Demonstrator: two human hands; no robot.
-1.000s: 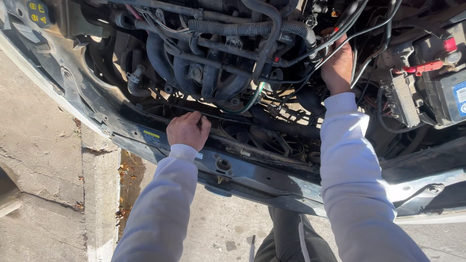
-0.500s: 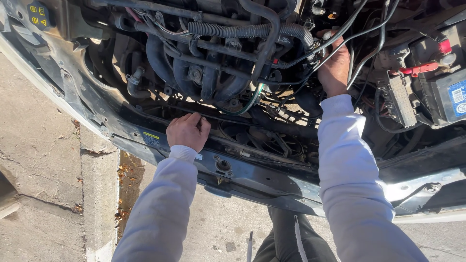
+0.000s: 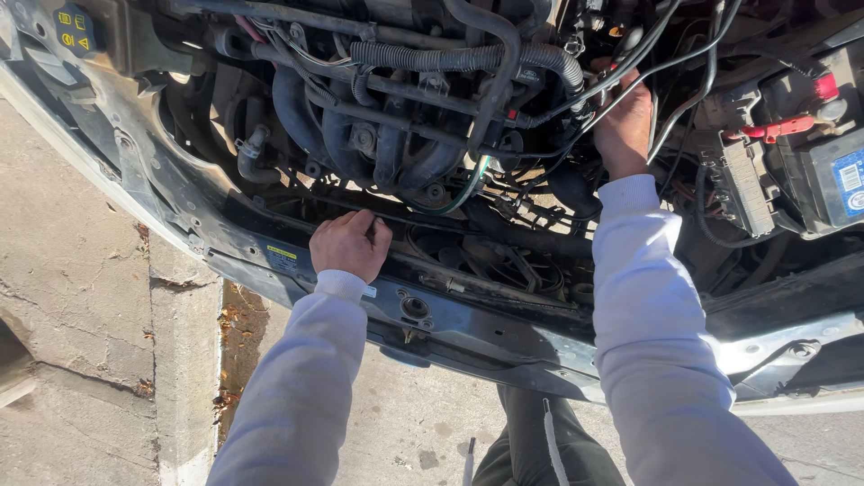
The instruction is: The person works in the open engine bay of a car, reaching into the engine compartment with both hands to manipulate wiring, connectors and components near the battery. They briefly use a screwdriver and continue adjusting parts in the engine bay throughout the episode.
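Observation:
I look down into an open car engine bay. My left hand (image 3: 349, 245) rests with curled fingers on the dark front crossmember (image 3: 486, 315), gripping its upper edge. My right hand (image 3: 623, 121) reaches deep among black cables and hoses (image 3: 450, 58) near the middle of the engine; its fingers are hidden behind the wires, so I cannot tell what they hold. Both arms wear pale grey sleeves.
A battery (image 3: 832, 180) with a red terminal cover (image 3: 778, 129) sits at the right. A yellow warning sticker (image 3: 72, 25) marks the top left. Cracked concrete pavement (image 3: 81, 297) lies below the bumper. My dark trousers with a white drawstring (image 3: 551, 441) show at the bottom.
My right hand has pushed slightly deeper up into the cables. My left hand stays on the crossmember.

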